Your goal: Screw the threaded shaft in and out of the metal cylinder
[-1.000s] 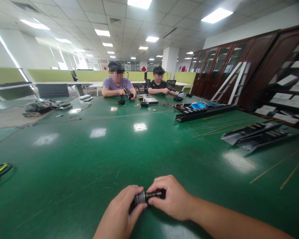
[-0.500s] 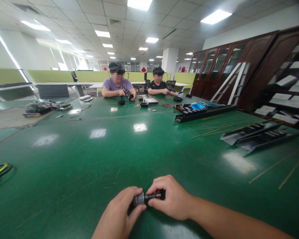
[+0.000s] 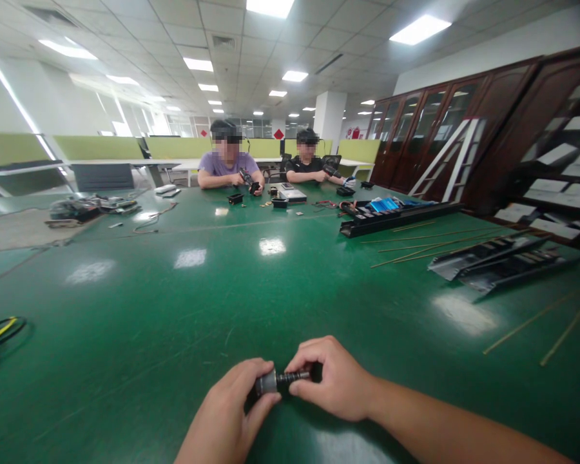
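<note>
Between the left fingers (image 3: 265, 366) and right fingers (image 3: 297, 387), both clamped on it, lies a dark cylindrical part (image 3: 267, 383)

Room brightly lit by white ceiling lights (image 3: 294, 76); pale glow seen along left wall (image 3: 53, 90). White glare patches thrown back by shiny green table (image 3: 164, 335). Soft, faint shadow cast beside cable loop (image 3: 2, 330). Shelves (image 3: 560, 187) at right edge stretched, tipped and smeared. Top right corner darkened. Thin sticks (image 3: 512, 325) at right blurred a little. Far desks (image 3: 188, 164) shown small and soft. Heads of two people hidden by blocky squares. Held part (image 3: 269, 383) lit well enough, but fine marks blurred.
</note>
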A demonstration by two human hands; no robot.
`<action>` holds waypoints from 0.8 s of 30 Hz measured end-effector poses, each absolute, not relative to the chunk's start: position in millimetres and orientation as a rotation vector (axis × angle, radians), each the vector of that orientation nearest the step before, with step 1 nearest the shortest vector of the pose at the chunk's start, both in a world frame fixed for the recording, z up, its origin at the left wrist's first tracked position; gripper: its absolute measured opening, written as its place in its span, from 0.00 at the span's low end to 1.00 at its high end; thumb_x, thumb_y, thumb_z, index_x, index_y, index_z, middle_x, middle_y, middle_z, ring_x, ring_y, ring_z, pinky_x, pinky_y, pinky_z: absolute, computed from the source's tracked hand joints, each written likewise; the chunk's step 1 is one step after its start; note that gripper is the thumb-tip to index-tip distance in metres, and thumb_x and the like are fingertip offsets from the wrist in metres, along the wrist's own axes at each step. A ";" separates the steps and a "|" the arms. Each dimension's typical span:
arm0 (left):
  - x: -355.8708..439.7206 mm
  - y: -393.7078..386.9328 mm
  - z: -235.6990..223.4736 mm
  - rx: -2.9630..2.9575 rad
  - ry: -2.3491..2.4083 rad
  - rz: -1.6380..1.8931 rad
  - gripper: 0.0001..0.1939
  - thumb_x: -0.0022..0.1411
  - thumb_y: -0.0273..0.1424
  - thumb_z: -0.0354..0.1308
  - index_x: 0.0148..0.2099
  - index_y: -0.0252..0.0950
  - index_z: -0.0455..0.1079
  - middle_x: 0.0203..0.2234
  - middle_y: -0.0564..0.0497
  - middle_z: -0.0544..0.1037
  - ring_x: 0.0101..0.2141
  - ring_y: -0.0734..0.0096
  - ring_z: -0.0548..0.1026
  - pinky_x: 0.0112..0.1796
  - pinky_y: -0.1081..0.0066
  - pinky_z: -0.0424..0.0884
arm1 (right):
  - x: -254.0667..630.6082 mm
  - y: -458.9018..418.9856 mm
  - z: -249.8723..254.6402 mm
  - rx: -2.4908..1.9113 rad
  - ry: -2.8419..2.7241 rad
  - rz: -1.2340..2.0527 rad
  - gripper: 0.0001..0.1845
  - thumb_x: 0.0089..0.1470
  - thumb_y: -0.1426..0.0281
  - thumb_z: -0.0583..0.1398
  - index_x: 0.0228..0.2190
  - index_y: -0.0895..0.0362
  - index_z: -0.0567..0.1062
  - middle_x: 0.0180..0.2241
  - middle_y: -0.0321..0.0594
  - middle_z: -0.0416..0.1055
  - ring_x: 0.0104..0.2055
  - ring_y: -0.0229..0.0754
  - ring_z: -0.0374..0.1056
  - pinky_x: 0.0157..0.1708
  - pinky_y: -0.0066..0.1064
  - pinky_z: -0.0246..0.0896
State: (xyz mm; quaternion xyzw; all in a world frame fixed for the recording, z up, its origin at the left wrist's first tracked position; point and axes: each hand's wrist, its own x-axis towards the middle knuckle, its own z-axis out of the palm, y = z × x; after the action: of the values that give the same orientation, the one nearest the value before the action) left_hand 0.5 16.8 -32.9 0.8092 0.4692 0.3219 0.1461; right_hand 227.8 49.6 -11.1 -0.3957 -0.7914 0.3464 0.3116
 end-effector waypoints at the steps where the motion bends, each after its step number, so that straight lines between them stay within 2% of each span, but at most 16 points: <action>1: 0.9 16.6 -32.6 2.332 1.351 0.929 0.18 0.60 0.28 0.65 0.51 0.46 0.69 0.45 0.53 0.80 0.44 0.64 0.80 0.46 0.67 0.78 | 227.7 49.9 -11.7 -1.046 -2.086 0.919 0.06 0.45 0.73 0.67 0.30 0.58 0.82 0.24 0.35 0.73 0.26 0.36 0.67 0.29 0.26 0.57; 9: 1.6 16.3 -29.1 2.367 1.323 0.973 0.19 0.59 0.28 0.65 0.51 0.46 0.69 0.44 0.53 0.80 0.43 0.65 0.80 0.44 0.69 0.78 | 226.9 50.7 -14.6 -1.085 -2.049 0.939 0.07 0.42 0.72 0.69 0.28 0.58 0.81 0.23 0.34 0.72 0.26 0.36 0.66 0.27 0.26 0.55; 24: 4.3 15.2 -13.8 2.401 1.213 1.023 0.15 0.60 0.25 0.62 0.49 0.43 0.68 0.40 0.51 0.78 0.40 0.68 0.78 0.42 0.74 0.75 | 226.2 49.8 -13.9 -1.077 -2.035 0.953 0.05 0.45 0.71 0.68 0.29 0.57 0.81 0.24 0.34 0.73 0.27 0.37 0.67 0.29 0.26 0.58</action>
State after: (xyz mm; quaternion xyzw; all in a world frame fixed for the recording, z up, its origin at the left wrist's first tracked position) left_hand 4.3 15.2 -13.8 0.8270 0.4179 0.3523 0.1313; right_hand 226.2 49.8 -13.9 -0.4096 -0.7739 0.3624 0.3192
